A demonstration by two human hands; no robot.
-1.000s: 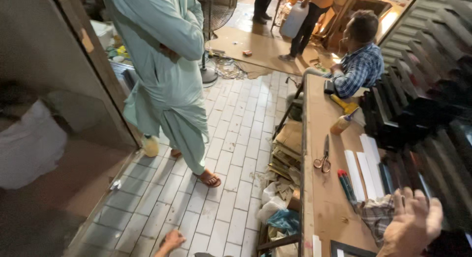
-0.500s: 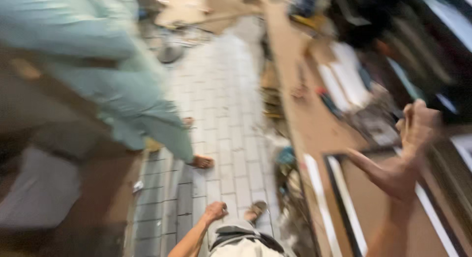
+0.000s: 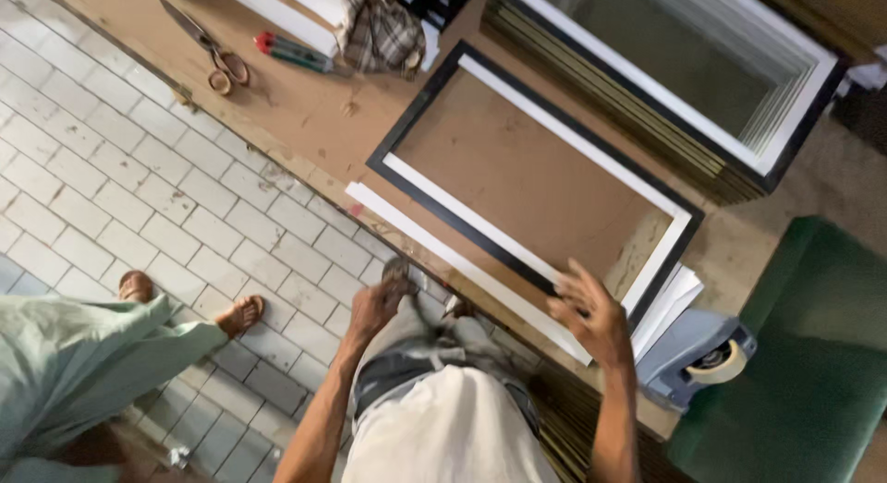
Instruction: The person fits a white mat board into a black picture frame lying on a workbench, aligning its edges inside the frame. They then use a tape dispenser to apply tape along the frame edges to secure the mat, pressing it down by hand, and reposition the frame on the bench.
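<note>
My right hand (image 3: 591, 315) rests open-fingered on the black picture frame (image 3: 534, 174), flat on the desk (image 3: 305, 123) with no picture in it; my left hand (image 3: 377, 306) hangs loosely curled, empty.

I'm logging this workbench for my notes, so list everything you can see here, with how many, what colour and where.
picture frame: one, black with white inner border, flat on the bench, brown backing showing
frame stack: one pile, white and dark edges, bench's far side
white strip: one, along the bench's near edge
scissors: one pair, tan handles, far left of the bench
marker: one, red and green, beside the scissors
checked cloth: one, brown plaid, beyond the frame
tape dispenser: one, grey-blue, right end
green seat: one, far right
workbench: one, brown
other person: one, pale green clothes, sandals, on the tiled floor
left hand: at the bench edge
right hand: on the frame's near corner
</note>
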